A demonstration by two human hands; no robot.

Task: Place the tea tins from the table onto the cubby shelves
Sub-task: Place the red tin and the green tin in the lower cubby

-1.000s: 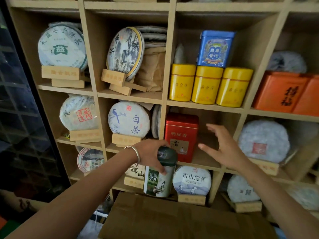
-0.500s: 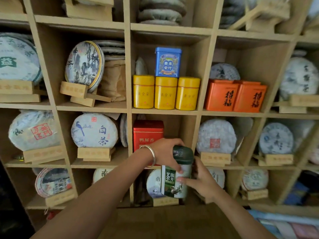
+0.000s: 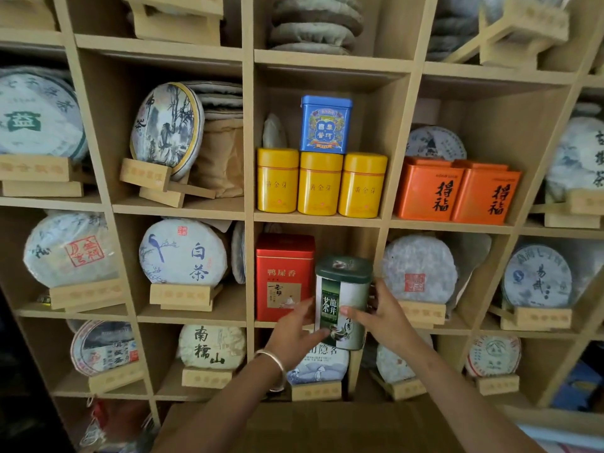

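I hold a green and white tea tin [image 3: 343, 299] upright in front of a middle cubby of the wooden shelf unit [image 3: 248, 178]. My left hand [image 3: 294, 331] grips its lower left side and my right hand [image 3: 380, 310] grips its right side. The tin's base hangs over the cubby's front edge, just right of a red tea tin [image 3: 284, 276] standing inside. In the cubby above stand three yellow tins [image 3: 320, 184] with a blue tin [image 3: 325, 124] on top.
Two orange tins [image 3: 457, 192] fill the cubby to the upper right. Round wrapped tea cakes on wooden stands [image 3: 183, 253] occupy most other cubbies. A brown cardboard surface [image 3: 327, 429] lies below my arms.
The green tin has risen from below the shelf edge to the cubby beside the red tin. My left hand has shifted from the lid to the tin's lower side.
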